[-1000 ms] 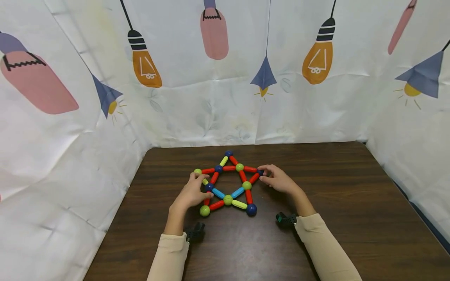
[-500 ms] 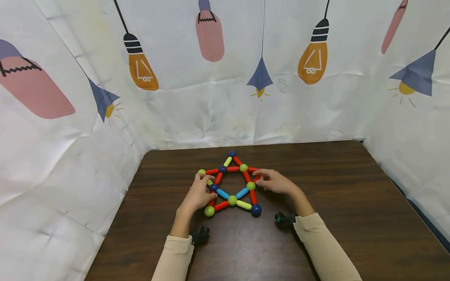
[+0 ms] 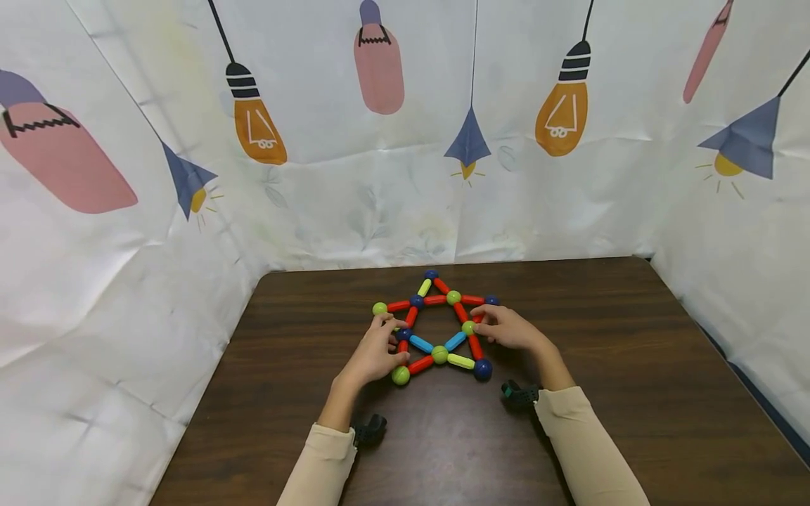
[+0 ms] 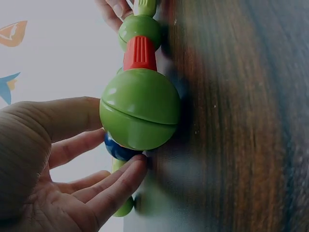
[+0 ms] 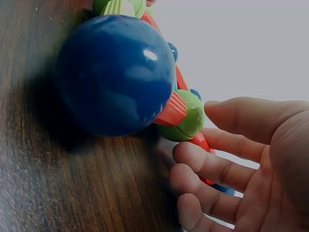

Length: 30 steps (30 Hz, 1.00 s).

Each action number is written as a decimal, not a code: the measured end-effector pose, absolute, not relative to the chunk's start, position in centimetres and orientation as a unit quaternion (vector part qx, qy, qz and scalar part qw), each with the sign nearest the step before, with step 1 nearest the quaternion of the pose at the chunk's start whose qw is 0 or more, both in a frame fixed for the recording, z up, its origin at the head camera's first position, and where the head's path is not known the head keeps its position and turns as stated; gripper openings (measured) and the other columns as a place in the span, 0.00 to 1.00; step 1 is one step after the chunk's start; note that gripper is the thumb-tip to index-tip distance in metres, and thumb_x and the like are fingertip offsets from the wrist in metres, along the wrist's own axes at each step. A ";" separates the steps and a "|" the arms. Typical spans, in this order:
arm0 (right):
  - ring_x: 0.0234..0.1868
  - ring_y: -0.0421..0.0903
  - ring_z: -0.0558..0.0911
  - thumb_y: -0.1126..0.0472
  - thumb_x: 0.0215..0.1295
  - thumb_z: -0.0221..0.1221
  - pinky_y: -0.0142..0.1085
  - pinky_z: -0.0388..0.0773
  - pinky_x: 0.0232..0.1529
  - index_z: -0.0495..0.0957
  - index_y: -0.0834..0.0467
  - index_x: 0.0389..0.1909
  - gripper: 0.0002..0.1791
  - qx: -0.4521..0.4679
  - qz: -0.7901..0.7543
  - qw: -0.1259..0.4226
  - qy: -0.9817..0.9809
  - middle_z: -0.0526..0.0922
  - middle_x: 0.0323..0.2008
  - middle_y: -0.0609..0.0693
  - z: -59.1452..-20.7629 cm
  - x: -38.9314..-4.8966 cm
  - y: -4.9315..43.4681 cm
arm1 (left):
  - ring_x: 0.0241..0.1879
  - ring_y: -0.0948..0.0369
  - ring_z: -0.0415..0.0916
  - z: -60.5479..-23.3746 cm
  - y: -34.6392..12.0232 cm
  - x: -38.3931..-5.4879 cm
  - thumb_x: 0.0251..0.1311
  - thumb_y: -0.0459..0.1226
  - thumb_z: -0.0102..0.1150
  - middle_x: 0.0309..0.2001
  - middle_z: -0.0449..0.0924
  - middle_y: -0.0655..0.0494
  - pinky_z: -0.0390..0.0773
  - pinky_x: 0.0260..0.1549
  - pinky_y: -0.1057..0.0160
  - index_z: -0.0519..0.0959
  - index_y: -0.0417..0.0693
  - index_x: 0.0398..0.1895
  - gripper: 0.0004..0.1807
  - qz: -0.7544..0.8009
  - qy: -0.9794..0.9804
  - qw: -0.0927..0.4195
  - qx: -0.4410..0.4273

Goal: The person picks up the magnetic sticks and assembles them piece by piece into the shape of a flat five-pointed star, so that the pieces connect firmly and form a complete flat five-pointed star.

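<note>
A flat star [image 3: 434, 300] built from magnetic rods and balls lies on the table. Its rods are red, light blue and yellow-green; its balls are green and dark blue. My left hand [image 3: 373, 351] holds the star's left side, the thumb by the near-left green ball [image 4: 140, 108] and the fingers by a blue ball [image 4: 120, 149]. At the right side, my right hand [image 3: 509, 329] holds the star around a red rod, its thumb close to a green ball [image 5: 186, 118]. The near-right blue ball [image 5: 116, 75] looms large in the right wrist view. My fingers partly hide the rods.
The dark wood-grain table [image 3: 569, 450] extends around the star. A white curtain [image 3: 405, 197] printed with lamps and bulbs hangs behind it and along both sides. Each wrist carries a small black camera; the left one [image 3: 370, 430] sits just above the table.
The star has slid to the right across the table, and my left hand has moved right with it. My right hand has shifted slightly right, its fingers now nearer the star's inner green ball.
</note>
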State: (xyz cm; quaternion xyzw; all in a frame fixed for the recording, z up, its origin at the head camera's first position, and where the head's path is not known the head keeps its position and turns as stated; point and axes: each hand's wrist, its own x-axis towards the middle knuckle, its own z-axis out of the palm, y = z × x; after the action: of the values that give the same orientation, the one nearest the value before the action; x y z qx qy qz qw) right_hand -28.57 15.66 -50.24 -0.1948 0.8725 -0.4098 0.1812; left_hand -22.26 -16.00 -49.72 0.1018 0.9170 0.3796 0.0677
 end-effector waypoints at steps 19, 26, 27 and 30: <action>0.34 0.48 0.79 0.53 0.78 0.55 0.39 0.80 0.37 0.69 0.62 0.70 0.26 -0.187 -0.434 0.232 0.850 0.79 0.41 0.56 -50.2 -29.2 16.6 | 0.59 0.43 0.80 -50.2 -15.2 -22.8 0.65 0.32 0.66 0.80 0.51 0.42 0.82 0.55 0.47 0.70 0.45 0.73 0.32 0.376 0.916 0.075 0.113; 0.35 0.48 0.80 0.54 0.78 0.55 0.40 0.80 0.39 0.68 0.62 0.71 0.26 -0.195 -0.435 0.240 0.845 0.80 0.42 0.57 -50.1 -29.1 16.6 | 0.64 0.44 0.75 -50.1 -15.3 -22.7 0.66 0.36 0.66 0.80 0.50 0.42 0.78 0.59 0.44 0.67 0.44 0.75 0.34 0.364 0.921 0.073 0.115; 0.35 0.48 0.80 0.54 0.78 0.55 0.40 0.80 0.39 0.68 0.62 0.71 0.26 -0.195 -0.435 0.241 0.845 0.80 0.42 0.57 -50.1 -29.1 16.6 | 0.65 0.44 0.74 -50.1 -15.3 -22.6 0.66 0.37 0.66 0.81 0.50 0.42 0.78 0.60 0.44 0.67 0.44 0.75 0.34 0.363 0.922 0.073 0.115; 0.36 0.48 0.80 0.55 0.78 0.54 0.40 0.81 0.39 0.68 0.62 0.70 0.26 -0.196 -0.435 0.240 0.846 0.80 0.42 0.56 -50.2 -29.1 16.6 | 0.66 0.43 0.74 -50.1 -15.4 -22.5 0.67 0.38 0.66 0.80 0.50 0.41 0.76 0.61 0.43 0.68 0.44 0.75 0.34 0.365 0.921 0.071 0.117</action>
State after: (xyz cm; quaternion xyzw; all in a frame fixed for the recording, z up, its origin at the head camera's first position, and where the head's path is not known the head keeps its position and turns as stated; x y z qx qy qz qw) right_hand -29.08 16.62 -50.18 -0.1959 0.8455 -0.4350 0.2398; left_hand -22.55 -15.40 -50.07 0.1170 0.9207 0.3654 0.0710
